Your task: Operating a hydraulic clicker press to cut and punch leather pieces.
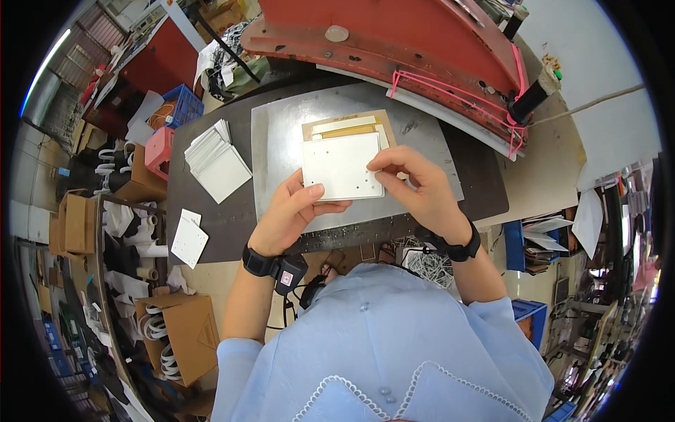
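My left hand [290,211] grips a thin stack of white rectangular cards [337,163] by its lower left corner, thumb on top and fingers beneath. Small round holes dot the top card near its edges. At the stack's right edge, my right hand [422,184] is closed, thumb and index finger pinching by the holes there. Whether a small scrap is between those fingertips is too small to tell. Behind the cards, a tan board with a cutting frame [383,121] rests on a grey metal plate [275,133], partly hidden by the stack.
A fanned pile of white cards [219,163] lies left on the dark table [481,184], and a few punched cards [190,239] sit at its left edge. A large red machine head [394,42] with a pink cord [450,91] overhangs the far side. Cardboard boxes [184,337] stand lower left.
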### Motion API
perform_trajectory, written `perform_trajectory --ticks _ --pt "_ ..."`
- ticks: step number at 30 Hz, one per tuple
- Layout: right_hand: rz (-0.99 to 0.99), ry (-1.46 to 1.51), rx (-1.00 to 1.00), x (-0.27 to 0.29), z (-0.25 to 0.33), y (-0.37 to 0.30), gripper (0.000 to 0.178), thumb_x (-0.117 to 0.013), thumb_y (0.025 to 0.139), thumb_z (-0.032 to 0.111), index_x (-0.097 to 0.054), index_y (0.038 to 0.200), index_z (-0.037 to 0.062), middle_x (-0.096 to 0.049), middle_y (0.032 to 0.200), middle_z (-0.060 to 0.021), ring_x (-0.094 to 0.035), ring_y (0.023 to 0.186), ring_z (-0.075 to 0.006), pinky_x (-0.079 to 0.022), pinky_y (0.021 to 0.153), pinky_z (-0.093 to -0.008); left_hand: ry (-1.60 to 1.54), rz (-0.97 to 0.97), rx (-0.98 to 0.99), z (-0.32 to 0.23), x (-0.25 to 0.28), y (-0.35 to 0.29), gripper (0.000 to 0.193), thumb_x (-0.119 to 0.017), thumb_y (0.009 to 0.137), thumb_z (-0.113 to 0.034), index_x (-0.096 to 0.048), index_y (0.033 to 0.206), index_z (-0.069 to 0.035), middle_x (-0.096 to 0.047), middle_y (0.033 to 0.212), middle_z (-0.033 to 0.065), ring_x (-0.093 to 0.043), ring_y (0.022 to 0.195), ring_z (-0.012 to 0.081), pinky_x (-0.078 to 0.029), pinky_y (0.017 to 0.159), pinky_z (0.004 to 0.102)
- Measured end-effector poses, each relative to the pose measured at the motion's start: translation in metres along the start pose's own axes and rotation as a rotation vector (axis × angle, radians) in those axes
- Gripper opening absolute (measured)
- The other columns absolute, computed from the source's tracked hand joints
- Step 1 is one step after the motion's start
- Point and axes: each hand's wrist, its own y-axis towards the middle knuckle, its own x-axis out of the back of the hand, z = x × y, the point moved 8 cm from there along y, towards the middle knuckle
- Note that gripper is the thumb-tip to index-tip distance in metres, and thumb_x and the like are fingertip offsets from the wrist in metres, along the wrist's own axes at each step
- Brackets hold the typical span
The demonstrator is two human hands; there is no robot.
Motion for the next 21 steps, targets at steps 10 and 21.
perform_trajectory --ticks 10,21 --pt "-0.148 0.491 -0.245 -0.012 0.0 -0.018 0.028 -0.061 0.094 0.005 -0.055 0.121 -0.0003 -0.063 0.11 -0.0078 -0.062 0.099 -0.0136 -0.049 0.086 -0.0267 0.072 -0.208 -0.222 -0.011 -0.02 -0.022 0.04 -0.055 0.095 -0.018 -0.05 0.127 0.005 -0.066 0.111 0.0187 -0.069 0.093 0.0274 -0.057 0.075 0.0342" --pt "-0.096 0.32 -0.141 -0.017 0.017 -0.022 0.02 -0.059 0.093 -0.001 -0.059 0.113 -0.0047 -0.064 0.106 -0.0084 -0.063 0.099 -0.0144 -0.051 0.087 -0.0265 -0.052 -0.058 -0.164 -0.006 -0.038 -0.033 0.052 -0.051 0.093 -0.023 -0.041 0.135 0.006 -0.06 0.122 0.0225 -0.063 0.105 0.0327 -0.055 0.081 0.0394"
